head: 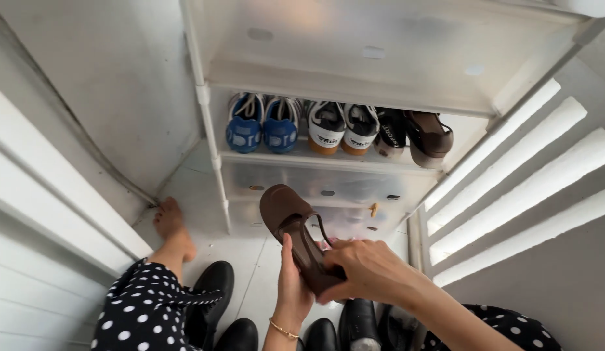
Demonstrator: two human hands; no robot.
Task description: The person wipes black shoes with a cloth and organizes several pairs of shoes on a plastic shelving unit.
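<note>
Both hands hold a brown strapped shoe (290, 221) in front of a white shoe rack (214, 162). My left hand (292, 286) grips it from below at the heel, a gold bracelet on the wrist. My right hand (364, 266) closes over the heel end and strap from the right. The shoe's toe points up and left toward the rack. Its matching brown shoe (431, 138) stands at the right end of the rack's middle shelf.
The shelf also carries blue sneakers (263, 123), white-and-black sneakers (342, 127) and a black shoe (390, 133). Black shoes (214, 292) stand on the white floor by my knees. My bare foot (171, 224) rests left. White louvred panels flank both sides.
</note>
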